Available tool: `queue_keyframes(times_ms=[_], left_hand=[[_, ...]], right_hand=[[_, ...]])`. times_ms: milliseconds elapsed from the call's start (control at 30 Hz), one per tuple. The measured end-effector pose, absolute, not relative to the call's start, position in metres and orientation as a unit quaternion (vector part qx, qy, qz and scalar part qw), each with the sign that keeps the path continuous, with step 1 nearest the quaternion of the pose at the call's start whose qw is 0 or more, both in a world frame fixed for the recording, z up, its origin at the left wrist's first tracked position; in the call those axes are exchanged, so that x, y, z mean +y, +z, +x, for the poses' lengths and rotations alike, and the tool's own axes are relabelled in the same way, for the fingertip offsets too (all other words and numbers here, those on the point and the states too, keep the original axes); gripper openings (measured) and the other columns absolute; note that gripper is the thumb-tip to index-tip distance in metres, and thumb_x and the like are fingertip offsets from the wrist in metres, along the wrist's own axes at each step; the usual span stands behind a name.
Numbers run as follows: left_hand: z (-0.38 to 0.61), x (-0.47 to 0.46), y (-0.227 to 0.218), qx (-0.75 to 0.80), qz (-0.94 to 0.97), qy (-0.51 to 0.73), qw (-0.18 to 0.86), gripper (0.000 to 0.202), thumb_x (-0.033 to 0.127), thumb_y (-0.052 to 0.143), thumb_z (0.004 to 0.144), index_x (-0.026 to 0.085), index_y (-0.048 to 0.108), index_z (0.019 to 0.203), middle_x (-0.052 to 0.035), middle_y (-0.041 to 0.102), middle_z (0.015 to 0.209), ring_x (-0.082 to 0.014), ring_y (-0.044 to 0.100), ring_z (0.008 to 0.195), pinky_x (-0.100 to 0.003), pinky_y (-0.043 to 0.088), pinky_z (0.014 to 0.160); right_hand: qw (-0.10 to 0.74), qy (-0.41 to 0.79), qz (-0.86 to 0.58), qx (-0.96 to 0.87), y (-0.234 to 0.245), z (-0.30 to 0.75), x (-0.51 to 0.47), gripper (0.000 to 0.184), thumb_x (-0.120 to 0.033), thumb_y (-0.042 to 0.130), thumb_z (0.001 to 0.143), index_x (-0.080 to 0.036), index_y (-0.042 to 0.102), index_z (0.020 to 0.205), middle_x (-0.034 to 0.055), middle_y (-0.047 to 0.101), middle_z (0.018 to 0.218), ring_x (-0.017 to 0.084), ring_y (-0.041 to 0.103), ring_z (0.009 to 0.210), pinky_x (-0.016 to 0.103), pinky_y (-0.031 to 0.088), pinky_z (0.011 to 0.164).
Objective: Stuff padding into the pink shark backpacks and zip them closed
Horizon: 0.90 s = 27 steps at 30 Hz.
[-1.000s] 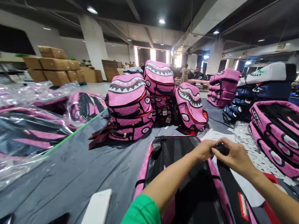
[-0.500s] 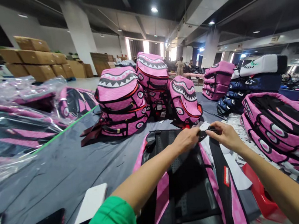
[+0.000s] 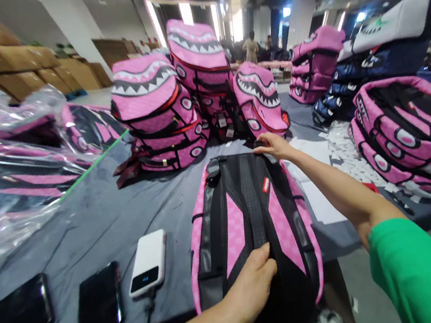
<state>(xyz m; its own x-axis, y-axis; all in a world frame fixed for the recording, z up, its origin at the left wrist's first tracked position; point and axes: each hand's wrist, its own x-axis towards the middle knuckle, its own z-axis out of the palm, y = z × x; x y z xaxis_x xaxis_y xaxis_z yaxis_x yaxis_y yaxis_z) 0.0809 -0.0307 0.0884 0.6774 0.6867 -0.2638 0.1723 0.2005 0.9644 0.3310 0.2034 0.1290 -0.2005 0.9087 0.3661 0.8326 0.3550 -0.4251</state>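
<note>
Working at a table (image 3: 181, 231) spread with grey cloth, one person has two bare hands on one pink-and-black backpack (image 3: 251, 194), which lies flat near the table's front edge with its back panel up. The right hand (image 3: 278, 146), at the end of an arm in a green sleeve (image 3: 416, 261), pinches a dark part at the backpack's top edge between thumb and fingers. The left hand (image 3: 251, 280) rests on the lower back panel, fingers curled; whether it pinches any fabric I cannot tell. Two pink strap panels (image 3: 233, 229) and one red label (image 3: 266, 184) face upward.

To the left lie two black phones (image 3: 97, 303) and one white power bank (image 3: 148, 255), a single dark cable (image 3: 150, 306) at its lower end. Beyond the backpack stand three upright groups of pink bags (image 3: 155, 114) with toothed mouths, two tags (image 3: 222, 121) hanging at the middle group. On the right are at least two pink bags in a near stack (image 3: 394, 140), one farther pink stack (image 3: 314, 65), and one navy stack (image 3: 382, 61) topped by one white bag (image 3: 393, 21). Plastic-wrapped bags (image 3: 19, 174) at far left overlap too closely to count.
</note>
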Motion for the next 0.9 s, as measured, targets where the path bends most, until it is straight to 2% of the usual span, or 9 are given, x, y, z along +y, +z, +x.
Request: queue_keyframes(times_ms=[200, 367, 433, 500, 567, 633, 700, 800, 900], left_hand=[[0.073, -0.042, 0.089, 0.418, 0.495, 0.121, 0.752, 0.029, 0.046, 0.058, 0.081, 0.019, 0.059, 0.091, -0.0036, 0.065, 0.094, -0.0176, 0.062, 0.09, -0.029, 0.052, 0.083], [0.042, -0.012, 0.112, 0.385, 0.583, -0.087, 0.71, 0.063, 0.08, 0.051, 0.078, 0.017, 0.053, 0.074, -0.0052, 0.066, 0.067, -0.0172, 0.065, 0.056, -0.026, 0.049, 0.055], [0.03, 0.028, 0.12, 0.416, 0.647, -0.066, 0.636, 0.068, 0.085, 0.044, 0.078, 0.018, 0.054, 0.07, -0.0061, 0.065, 0.062, -0.0181, 0.062, 0.049, -0.027, 0.046, 0.048], [0.024, 0.083, 0.121, 0.478, 0.733, 0.069, 0.48, 0.068, 0.083, 0.037, 0.081, 0.018, 0.058, 0.076, -0.0083, 0.068, 0.068, -0.0225, 0.067, 0.058, -0.032, 0.051, 0.055], [0.026, 0.146, 0.114, 0.534, 0.775, 0.228, 0.248, 0.061, 0.071, 0.04, 0.086, 0.018, 0.062, 0.104, -0.0138, 0.073, 0.104, -0.0281, 0.07, 0.096, -0.037, 0.054, 0.082], [0.037, 0.202, 0.102, 0.594, 0.763, 0.232, 0.11, 0.068, 0.067, 0.049, 0.085, 0.011, 0.056, 0.123, -0.023, 0.06, 0.134, -0.0356, 0.054, 0.129, -0.043, 0.046, 0.102], [0.054, 0.24, 0.089, 0.611, 0.761, 0.189, 0.109, 0.068, 0.067, 0.054, 0.083, 0.008, 0.06, 0.116, -0.0249, 0.065, 0.124, -0.0385, 0.06, 0.122, -0.044, 0.049, 0.098], [0.08, 0.258, 0.072, 0.576, 0.783, 0.204, 0.115, 0.05, 0.059, 0.062, 0.083, 0.013, 0.065, 0.104, -0.0171, 0.072, 0.107, -0.0331, 0.068, 0.105, -0.04, 0.053, 0.09], [0.087, 0.247, 0.056, 0.526, 0.808, 0.253, 0.079, 0.04, 0.039, 0.068, 0.084, 0.016, 0.061, 0.115, -0.0146, 0.068, 0.122, -0.0291, 0.062, 0.118, -0.041, 0.048, 0.102]], right_hand=[[0.162, -0.014, -0.615, -0.771, 0.098, 0.324, 0.221, 0.044, -0.057, 0.07, 0.086, -0.021, 0.066, 0.112, 0.01, 0.062, 0.117, 0.028, 0.056, 0.11, 0.038, 0.043, 0.087], [0.19, 0.053, -0.657, -0.728, 0.066, 0.326, 0.222, 0.064, -0.057, 0.069, 0.085, -0.02, 0.054, 0.135, 0.0141, 0.059, 0.135, 0.03, 0.054, 0.124, 0.045, 0.043, 0.101], [0.204, 0.049, -0.656, -0.725, 0.057, 0.326, 0.222, 0.065, -0.059, 0.071, 0.082, -0.019, 0.058, 0.132, 0.0156, 0.062, 0.131, 0.032, 0.057, 0.122, 0.046, 0.044, 0.102], [0.22, 0.03, -0.641, -0.734, 0.052, 0.326, 0.221, 0.058, -0.057, 0.072, 0.081, -0.02, 0.063, 0.125, 0.0144, 0.066, 0.126, 0.031, 0.059, 0.12, 0.046, 0.044, 0.103], [0.245, 0.008, -0.619, -0.746, 0.048, 0.325, 0.217, 0.05, -0.051, 0.072, 0.083, -0.021, 0.064, 0.122, 0.0122, 0.067, 0.125, 0.029, 0.06, 0.119, 0.045, 0.043, 0.105], [0.268, -0.014, -0.598, -0.756, 0.044, 0.325, 0.212, 0.046, -0.045, 0.071, 0.084, -0.02, 0.064, 0.121, 0.0114, 0.068, 0.123, 0.027, 0.061, 0.117, 0.044, 0.045, 0.104], [0.292, -0.035, -0.58, -0.76, 0.039, 0.327, 0.207, 0.043, -0.041, 0.071, 0.084, -0.019, 0.064, 0.12, 0.0113, 0.069, 0.121, 0.027, 0.063, 0.115, 0.044, 0.047, 0.102], [0.328, -0.057, -0.557, -0.761, 0.031, 0.33, 0.204, 0.04, -0.037, 0.07, 0.083, -0.02, 0.063, 0.119, 0.0116, 0.069, 0.119, 0.027, 0.064, 0.112, 0.044, 0.05, 0.1], [0.359, -0.059, -0.541, -0.759, 0.021, 0.329, 0.198, 0.037, -0.035, 0.068, 0.083, -0.021, 0.063, 0.117, 0.012, 0.069, 0.116, 0.028, 0.063, 0.111, 0.047, 0.05, 0.099]])
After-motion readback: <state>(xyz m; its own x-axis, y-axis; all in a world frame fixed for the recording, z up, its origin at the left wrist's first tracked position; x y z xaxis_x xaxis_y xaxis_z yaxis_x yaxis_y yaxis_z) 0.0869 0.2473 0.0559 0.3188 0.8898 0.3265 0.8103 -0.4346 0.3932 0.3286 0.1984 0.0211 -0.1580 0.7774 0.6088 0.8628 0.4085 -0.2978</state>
